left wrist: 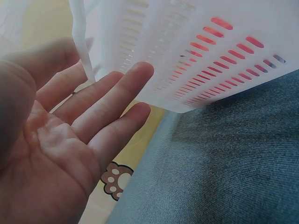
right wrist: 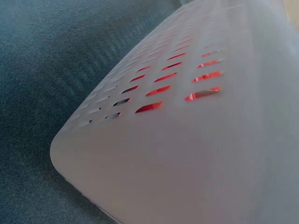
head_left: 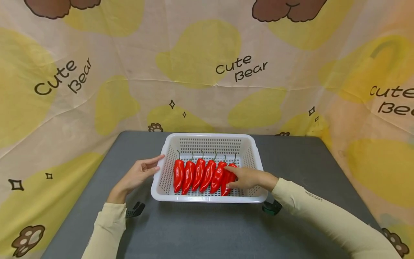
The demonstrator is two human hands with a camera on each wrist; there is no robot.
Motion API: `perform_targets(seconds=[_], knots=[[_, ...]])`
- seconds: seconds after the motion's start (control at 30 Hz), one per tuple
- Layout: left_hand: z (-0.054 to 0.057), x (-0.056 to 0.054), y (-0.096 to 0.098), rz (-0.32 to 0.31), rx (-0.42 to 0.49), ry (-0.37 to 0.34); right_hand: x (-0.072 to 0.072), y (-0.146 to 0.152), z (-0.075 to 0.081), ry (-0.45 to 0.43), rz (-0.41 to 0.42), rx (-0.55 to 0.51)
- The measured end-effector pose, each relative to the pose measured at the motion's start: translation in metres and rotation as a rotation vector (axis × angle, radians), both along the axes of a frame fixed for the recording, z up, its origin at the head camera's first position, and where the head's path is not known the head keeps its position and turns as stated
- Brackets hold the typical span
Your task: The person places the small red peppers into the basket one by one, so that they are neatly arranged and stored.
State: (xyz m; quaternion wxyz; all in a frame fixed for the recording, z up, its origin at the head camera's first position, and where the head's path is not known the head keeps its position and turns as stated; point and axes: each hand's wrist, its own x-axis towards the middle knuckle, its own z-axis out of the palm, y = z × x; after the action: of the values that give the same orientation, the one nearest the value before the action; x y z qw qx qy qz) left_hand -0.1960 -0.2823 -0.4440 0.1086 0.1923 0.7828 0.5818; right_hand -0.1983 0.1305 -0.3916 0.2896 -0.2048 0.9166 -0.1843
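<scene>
Six-odd aside, several glossy red chili peppers (head_left: 199, 174) lie side by side in a white plastic basket (head_left: 210, 198), green stems toward the far side. At the right end of the row, my right hand (head_left: 247, 178) reaches over the basket's wall and holds the last red pepper (head_left: 229, 178) between thumb and index finger. My left hand (head_left: 137, 176) is at the basket's left rim, thumb and index fingertips touching it. In the left wrist view its other fingers (left wrist: 112, 105) extend straight along the outer wall. The basket's wall hides my right hand in the right wrist view.
The basket stands on a dark grey table (head_left: 207, 230). A patterned cloth (head_left: 200, 72) with "Cute Bear" lettering hangs behind the table and along its sides. A dark wrist device (head_left: 136, 209) shows beside the left sleeve, another (head_left: 271, 207) beside the right.
</scene>
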Motion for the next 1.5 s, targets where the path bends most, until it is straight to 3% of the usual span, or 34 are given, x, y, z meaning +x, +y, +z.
perform_targets(seconds=[0.33,0.93,1.5], knots=[[0.0,0.0,0.001,-0.002,0.007,-0.016,-0.003,0.003,-0.002,0.017,0.027,-0.097],[0.001,0.001,0.001,-0.002,0.007,-0.012,0.0,0.005,-0.001,0.095,0.055,-0.098],[0.002,0.0,0.001,0.001,-0.01,-0.003,-0.001,0.011,0.011,0.099,0.09,-0.175]])
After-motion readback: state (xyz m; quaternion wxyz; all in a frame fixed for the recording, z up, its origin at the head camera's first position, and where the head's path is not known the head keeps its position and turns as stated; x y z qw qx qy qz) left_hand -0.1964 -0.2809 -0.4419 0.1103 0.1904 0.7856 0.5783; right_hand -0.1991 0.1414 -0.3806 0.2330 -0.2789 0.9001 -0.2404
